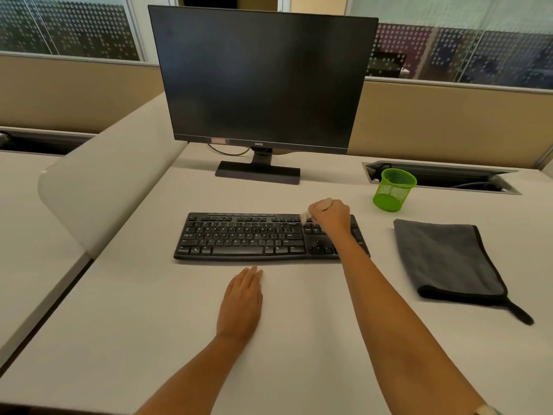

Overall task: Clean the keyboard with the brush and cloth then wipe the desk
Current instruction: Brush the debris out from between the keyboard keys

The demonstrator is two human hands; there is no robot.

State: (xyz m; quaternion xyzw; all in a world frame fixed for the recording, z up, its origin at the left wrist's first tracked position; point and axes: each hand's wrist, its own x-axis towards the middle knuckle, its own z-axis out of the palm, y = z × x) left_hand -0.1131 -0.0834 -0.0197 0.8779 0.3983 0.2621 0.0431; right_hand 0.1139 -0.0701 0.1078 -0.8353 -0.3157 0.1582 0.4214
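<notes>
Gripping the brush (314, 211), the right hand (330, 215) hovers over the keyboard (245, 238)

Even, soft overhead light; faint shadows under the keyboard (269, 238); wide-angle bending at edges; slight blur on the brush (311, 212).

1. A black monitor (263, 76) with a dark screen stands upright on its flat foot (258, 172); a cable (229, 152) hangs behind it.
2. A green mesh cup (394, 189) stands right of the monitor, just in front of an open cable slot (449, 178).
3. A white rounded divider (110, 175) runs along the left.
4. Dotted glass panes (493, 55) close the back.
</notes>
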